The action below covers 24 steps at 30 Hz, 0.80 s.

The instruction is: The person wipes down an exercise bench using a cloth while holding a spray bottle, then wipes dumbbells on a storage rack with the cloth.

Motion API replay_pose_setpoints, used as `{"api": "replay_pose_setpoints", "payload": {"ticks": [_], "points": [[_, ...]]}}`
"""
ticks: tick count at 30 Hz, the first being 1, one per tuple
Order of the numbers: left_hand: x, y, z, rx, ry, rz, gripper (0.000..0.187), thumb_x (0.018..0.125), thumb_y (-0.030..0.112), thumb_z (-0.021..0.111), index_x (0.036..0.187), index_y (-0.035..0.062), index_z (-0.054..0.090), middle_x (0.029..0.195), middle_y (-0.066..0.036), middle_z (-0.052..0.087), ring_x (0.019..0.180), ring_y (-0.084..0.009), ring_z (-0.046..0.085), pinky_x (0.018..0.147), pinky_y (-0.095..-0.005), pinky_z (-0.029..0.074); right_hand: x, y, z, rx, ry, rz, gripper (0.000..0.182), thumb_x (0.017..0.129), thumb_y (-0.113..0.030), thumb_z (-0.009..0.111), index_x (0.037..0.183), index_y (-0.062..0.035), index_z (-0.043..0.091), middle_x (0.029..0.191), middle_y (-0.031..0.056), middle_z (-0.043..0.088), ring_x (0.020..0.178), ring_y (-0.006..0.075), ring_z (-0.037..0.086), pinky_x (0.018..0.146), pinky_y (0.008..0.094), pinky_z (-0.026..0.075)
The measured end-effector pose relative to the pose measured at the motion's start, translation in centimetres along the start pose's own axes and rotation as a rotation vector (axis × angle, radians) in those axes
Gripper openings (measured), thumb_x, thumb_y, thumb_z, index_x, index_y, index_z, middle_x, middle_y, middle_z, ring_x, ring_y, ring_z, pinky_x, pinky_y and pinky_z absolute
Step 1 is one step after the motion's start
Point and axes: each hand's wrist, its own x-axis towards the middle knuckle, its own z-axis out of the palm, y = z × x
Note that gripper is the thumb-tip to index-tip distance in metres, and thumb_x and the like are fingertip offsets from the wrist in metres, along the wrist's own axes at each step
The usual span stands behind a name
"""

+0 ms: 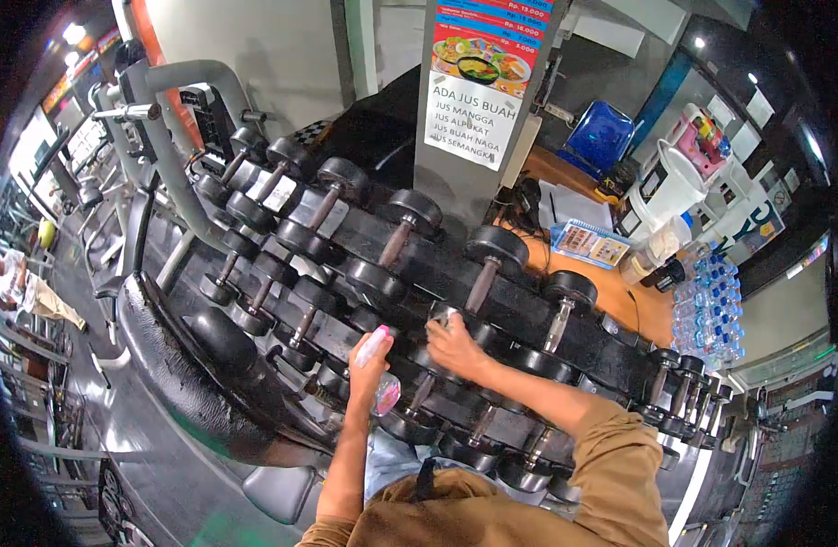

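Observation:
My left hand (368, 366) is wrapped around a clear spray bottle with a pink-and-white head (373, 343); pink shows at the bottle's base (387, 396). To its right, my right hand (455, 346) has its fingers curled around a small grey piece (444, 314) that looks like cloth, mostly hidden by the fingers. That hand is over the upper tier of a black dumbbell rack (437, 290), by the lower end of a dumbbell with a worn handle (481, 286). Another dumbbell (397, 244) lies to the left, and one with a shiny handle (558, 325) to the right.
More dumbbells (305, 324) fill the lower tier. A black padded bench (177, 365) stands at left beside a grey machine frame (177, 173). On the right, a wooden desk (651, 314) bears a calendar (590, 244), a white bucket (665, 182) and water bottles (708, 310). Someone (36, 292) is far left.

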Motion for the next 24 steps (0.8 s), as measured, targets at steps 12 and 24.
{"api": "replay_pose_setpoints", "payload": {"ticks": [12,24], "points": [[-0.4,-0.6,1.3,0.07,-0.033,-0.036,0.017,0.089,0.024,0.07,0.089,0.008,0.067,0.068,0.007,0.052,0.059,-0.0031,0.048,0.05,-0.0215,0.04,-4.0,2.1,-3.4,0.266,0.343,0.256,0.021,0.081,-0.023,0.058,0.097,-0.0262,0.071,0.097,-0.0137,0.062,0.099,0.0156,0.049,0.078,0.0391,0.035],[-0.1,0.6,2.5,0.008,-0.091,0.008,0.013,0.09,0.021,0.068,0.089,0.0076,0.066,0.07,0.007,0.053,0.059,-0.0023,0.047,0.05,-0.0215,0.039,0.9,-1.9,1.0,0.091,0.13,0.233,0.013,0.08,-0.027,0.06,0.08,-0.0179,0.07,0.088,-0.0045,0.06,0.101,0.0174,0.049,0.073,0.0422,0.036]]}}
